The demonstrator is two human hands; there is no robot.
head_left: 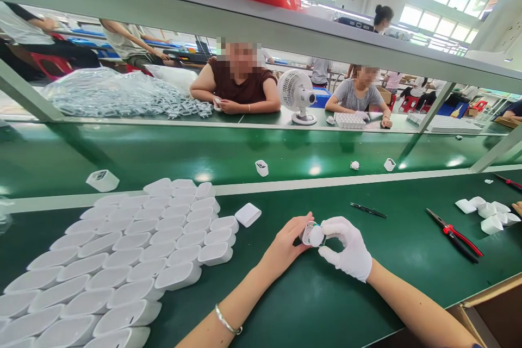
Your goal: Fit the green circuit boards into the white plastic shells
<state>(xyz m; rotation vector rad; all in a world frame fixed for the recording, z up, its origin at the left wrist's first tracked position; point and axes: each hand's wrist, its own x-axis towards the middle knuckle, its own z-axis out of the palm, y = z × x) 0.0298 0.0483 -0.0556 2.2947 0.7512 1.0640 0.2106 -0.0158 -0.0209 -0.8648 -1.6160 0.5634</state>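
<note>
Bare and wrapped round a small white plastic housing (305, 234), my left hand (287, 240) is over the green bench. My right hand (347, 247), in a white glove, pinches a round white part (316, 236) with a greenish edge, perhaps a circuit board, at the housing's open end. How far this part sits inside the housing I cannot tell. To the left of my hands stand many white housings (155, 239) packed in rows. One loose housing (248, 215) lies just right of those rows.
Black tweezers (368, 210) and red-handled pliers (454, 235) lie to the right, near more white housings (491, 212). Beyond a pale rail, a green belt (228, 147) carries a few housings. A shelf (261, 27) crosses overhead. Co-workers sit opposite, beside a white fan (296, 92).
</note>
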